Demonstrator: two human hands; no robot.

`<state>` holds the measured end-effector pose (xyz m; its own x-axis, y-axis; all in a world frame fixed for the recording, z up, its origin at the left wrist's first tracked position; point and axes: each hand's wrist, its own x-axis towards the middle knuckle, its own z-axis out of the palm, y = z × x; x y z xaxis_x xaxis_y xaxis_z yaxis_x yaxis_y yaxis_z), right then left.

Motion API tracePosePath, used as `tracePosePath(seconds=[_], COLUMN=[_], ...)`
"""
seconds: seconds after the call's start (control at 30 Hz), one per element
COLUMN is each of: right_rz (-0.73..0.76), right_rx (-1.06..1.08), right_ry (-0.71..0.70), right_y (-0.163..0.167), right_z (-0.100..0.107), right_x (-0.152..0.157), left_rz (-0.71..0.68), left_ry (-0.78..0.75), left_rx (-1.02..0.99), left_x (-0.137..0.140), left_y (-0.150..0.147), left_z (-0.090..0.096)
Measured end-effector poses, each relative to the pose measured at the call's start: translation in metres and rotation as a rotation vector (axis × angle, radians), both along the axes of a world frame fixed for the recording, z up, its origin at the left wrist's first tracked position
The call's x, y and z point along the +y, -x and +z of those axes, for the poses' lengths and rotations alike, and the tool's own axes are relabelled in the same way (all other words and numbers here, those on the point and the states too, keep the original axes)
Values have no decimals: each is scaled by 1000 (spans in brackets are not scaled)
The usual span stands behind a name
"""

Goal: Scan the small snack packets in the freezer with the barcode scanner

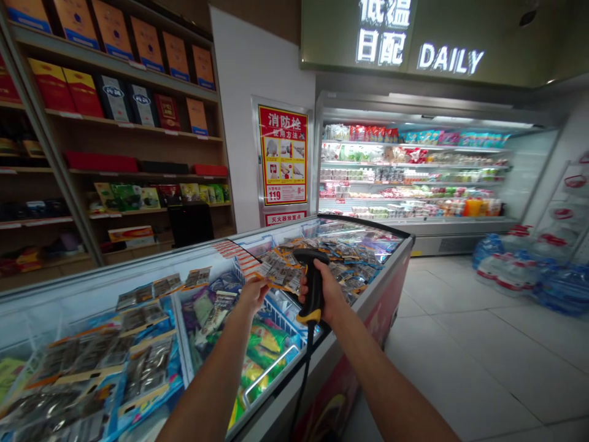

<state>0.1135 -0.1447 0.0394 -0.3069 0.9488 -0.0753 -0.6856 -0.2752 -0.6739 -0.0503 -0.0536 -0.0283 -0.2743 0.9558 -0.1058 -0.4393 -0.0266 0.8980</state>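
My right hand (327,288) is wrapped round the grip of a black and yellow barcode scanner (315,288), its head facing away from me and its cable hanging down. Just left of it, my left hand (254,296) pinches the near edge of a flat snack packet (278,273) with an orange border and dark contents. The packet lies over or just above the glass of a chest freezer (391,282), in front of the scanner's head. Many similar packets (354,252) are spread behind my hands, and others (151,368) lie at the left.
Below my left arm, a wire basket (271,377) in the freezer holds green and yellow bags. Shelves of boxes (115,92) stand at the left. A lit dairy cooler (414,178) is at the back, with bottled water packs (506,264) on the tiled floor (460,344) at right.
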Motion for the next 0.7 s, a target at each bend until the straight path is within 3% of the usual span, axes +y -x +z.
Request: tracePosePath(seconds=[0.17, 0.4, 0.57, 0.7], right_rz=[11, -2, -48, -70], right_rx=[-2, 2, -10, -33], right_ry=[-13, -8, -4, 15], right_y=[1, -2, -11, -21], right_z=[4, 2, -4, -7], right_x=[0, 4, 9, 12], left_rz=[-53, 3, 72, 35], left_ry=[1, 26, 18, -26], left_rx=[-74, -33, 110, 333], left_x=[0, 4, 16, 29], left_y=[-7, -7, -23, -47], left_z=[-4, -3, 4, 5])
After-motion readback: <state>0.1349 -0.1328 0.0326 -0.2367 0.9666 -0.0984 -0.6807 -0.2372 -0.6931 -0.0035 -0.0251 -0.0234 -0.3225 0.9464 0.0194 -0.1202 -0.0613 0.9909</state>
